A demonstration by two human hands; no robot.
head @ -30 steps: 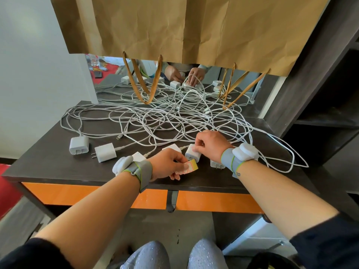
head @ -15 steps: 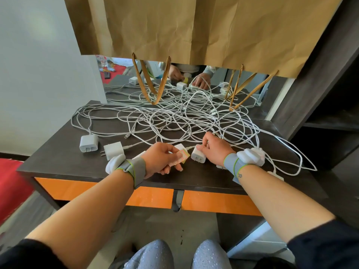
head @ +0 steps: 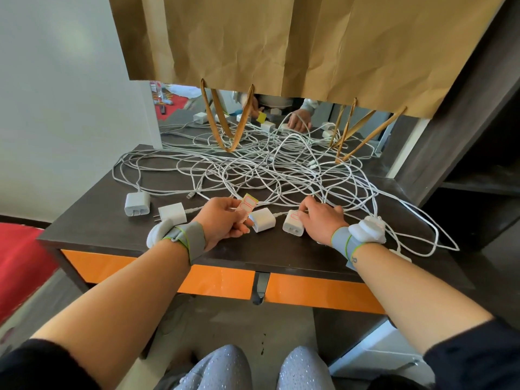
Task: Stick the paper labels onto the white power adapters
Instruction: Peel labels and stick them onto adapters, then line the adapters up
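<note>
Several white power adapters lie along the near part of a dark table (head: 281, 257). My left hand (head: 225, 220) pinches a small yellow sheet of red-outlined paper labels (head: 247, 204), raised above one adapter (head: 263, 219). My right hand (head: 319, 219) rests curled over another adapter (head: 294, 226), whose top bears a red-outlined label, fingers gripping its far end. Two more adapters (head: 137, 203) (head: 173, 213) lie to the left, untouched.
A big tangle of white cables (head: 267, 170) covers the table's middle and back. A brown paper bag (head: 281, 46) hangs overhead with handles dangling. A mirror behind reflects the hands. Orange drawer fronts (head: 323, 294) run below the edge; dark shelving stands on the right.
My left hand lifted the label sheet up and back from the table edge. My right hand stayed on its adapter, which now shows a label on top. The camera shifted slightly.
</note>
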